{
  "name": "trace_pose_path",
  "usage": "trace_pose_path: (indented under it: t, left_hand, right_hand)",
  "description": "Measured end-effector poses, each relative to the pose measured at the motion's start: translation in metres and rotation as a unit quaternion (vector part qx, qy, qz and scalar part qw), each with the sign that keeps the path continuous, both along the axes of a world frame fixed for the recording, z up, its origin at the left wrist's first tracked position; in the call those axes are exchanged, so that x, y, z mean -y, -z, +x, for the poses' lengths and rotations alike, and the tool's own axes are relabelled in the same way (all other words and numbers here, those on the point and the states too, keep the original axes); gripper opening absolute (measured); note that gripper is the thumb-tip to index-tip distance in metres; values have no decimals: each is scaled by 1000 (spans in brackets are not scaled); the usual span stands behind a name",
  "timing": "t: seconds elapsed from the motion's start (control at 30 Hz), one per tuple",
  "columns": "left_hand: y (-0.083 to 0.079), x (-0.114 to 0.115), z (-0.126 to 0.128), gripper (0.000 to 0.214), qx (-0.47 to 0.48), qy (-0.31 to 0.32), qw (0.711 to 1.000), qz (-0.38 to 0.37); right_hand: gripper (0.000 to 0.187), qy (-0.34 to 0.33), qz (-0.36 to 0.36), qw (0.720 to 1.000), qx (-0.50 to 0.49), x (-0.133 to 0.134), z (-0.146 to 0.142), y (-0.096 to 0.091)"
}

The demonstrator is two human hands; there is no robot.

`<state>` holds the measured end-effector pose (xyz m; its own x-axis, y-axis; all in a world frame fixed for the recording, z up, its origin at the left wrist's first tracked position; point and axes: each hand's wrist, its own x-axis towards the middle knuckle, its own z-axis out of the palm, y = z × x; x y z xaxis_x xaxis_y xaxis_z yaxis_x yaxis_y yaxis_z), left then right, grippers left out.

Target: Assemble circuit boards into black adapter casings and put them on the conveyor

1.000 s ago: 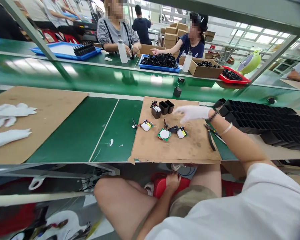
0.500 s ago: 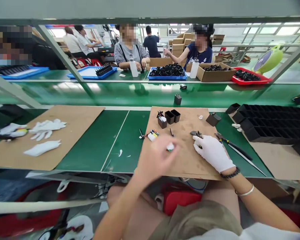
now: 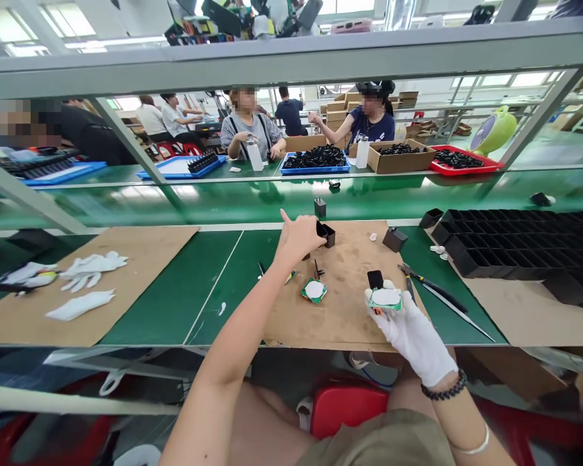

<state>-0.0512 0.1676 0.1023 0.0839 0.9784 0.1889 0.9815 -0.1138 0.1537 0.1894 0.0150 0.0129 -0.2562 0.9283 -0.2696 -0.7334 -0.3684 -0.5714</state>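
Observation:
My left hand (image 3: 298, 241) is bare and reaches across to two small open black plastic cases (image 3: 329, 235). Its fingers close around the nearer-left case, which they partly hide. A white glove covers my right hand (image 3: 412, 327), whose fingers grip a green circuit board (image 3: 386, 299) with a white pad on top. Just beyond that board shows a flat black piece (image 3: 375, 279). Another white-padded circuit board (image 3: 314, 290) lies on the cardboard sheet (image 3: 342, 323), below a small black part (image 3: 319, 269). My left forearm covers some parts at the sheet's left edge.
Pliers (image 3: 434, 287) and tweezers (image 3: 466, 315) lie right of the cardboard, near a block of black cases (image 3: 519, 243). A black charger (image 3: 395, 239) stands at the back right. White gloves (image 3: 92, 266) rest on the left cardboard. A shelf beam (image 3: 291, 61) crosses above; co-workers sit opposite.
My left hand has moved forward from mid-cardboard to the black cases. My right hand has turned up, showing the white-padded board in it. The view has tilted upward.

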Motion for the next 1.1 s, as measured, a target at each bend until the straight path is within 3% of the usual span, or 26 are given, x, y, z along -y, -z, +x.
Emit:
trace_pose_path:
  t: [0.1, 0.17, 0.2, 0.3, 0.4, 0.47, 0.57, 0.67, 0.73, 0.87, 0.97, 1.1]
  left_hand:
    - [-10, 48, 4, 52, 107, 21, 991, 78]
    - [0, 91, 13, 61, 246, 98, 962, 70]
    - [12, 111, 19, 62, 301, 130, 944, 38]
    - [60, 159, 40, 67, 393, 133, 909, -34]
    - [100, 177, 57, 71, 452, 95, 886, -45]
    - [113, 178, 63, 63, 480, 88, 872, -41]
    - [113, 174, 61, 60, 545, 92, 831, -58]
    - [102, 178, 52, 66, 630, 95, 767, -74]
    - [92, 184, 46, 69, 662, 93, 740, -68]
    - [71, 200, 39, 70, 676, 87, 730, -47]
    - [65, 207, 37, 66, 665, 82, 742, -8]
    - [75, 209, 36, 63, 646, 35, 761, 46]
  right_hand:
    - [38, 1, -10, 998, -67, 7, 1, 2]
    - [39, 9, -9, 997, -76, 7, 3, -2]
    - [41, 15, -7, 997, -70, 6, 4, -4]
    - [40, 51, 15, 998, -26, 4, 3, -9]
    - [40, 99, 71, 992, 29, 6, -2, -9]
    - [41, 121, 114, 984, 69, 10, -5, -7]
    - [40, 127, 163, 971, 123, 16, -10, -5]
    - [40, 134, 221, 952, 163, 22, -13, -8]
    - [41, 133, 268, 938, 173, 25, -16, -13]
    - [44, 140, 360, 906, 171, 27, -25, -27]
    - [44, 174, 394, 885, 178, 28, -35, -37]
    - [40, 188, 320, 915, 156, 31, -46, -42]
